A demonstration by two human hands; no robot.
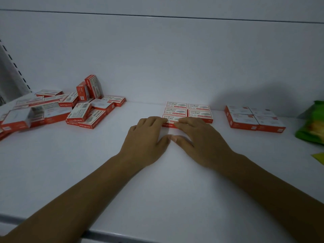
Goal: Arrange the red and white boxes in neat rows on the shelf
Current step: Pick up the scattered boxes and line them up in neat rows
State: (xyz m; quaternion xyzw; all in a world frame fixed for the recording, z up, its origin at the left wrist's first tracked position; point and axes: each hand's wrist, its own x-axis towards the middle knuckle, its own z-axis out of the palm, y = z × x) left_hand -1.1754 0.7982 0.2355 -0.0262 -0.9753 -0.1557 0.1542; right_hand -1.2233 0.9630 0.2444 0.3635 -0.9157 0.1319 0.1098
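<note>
Several red and white boxes lie flat in a tidy two-column block (188,110) against the back of the white shelf (105,163). My left hand (149,137) and my right hand (198,137) lie side by side in front of it, fingers straight, pressing on the front boxes of that block. The thumbs nearly meet on the shelf. The front right box is mostly hidden under my right hand. A loose heap of the same boxes (57,109) sits at the left, some upright, some tilted. Another tidy block (254,119) lies at the right.
A green and yellow packet (312,125) lies at the far right edge of the shelf. A slotted upright rail (12,62) runs up the left side. The white back panel (157,58) stands right behind the boxes. The shelf's front lip (105,233) runs along the bottom.
</note>
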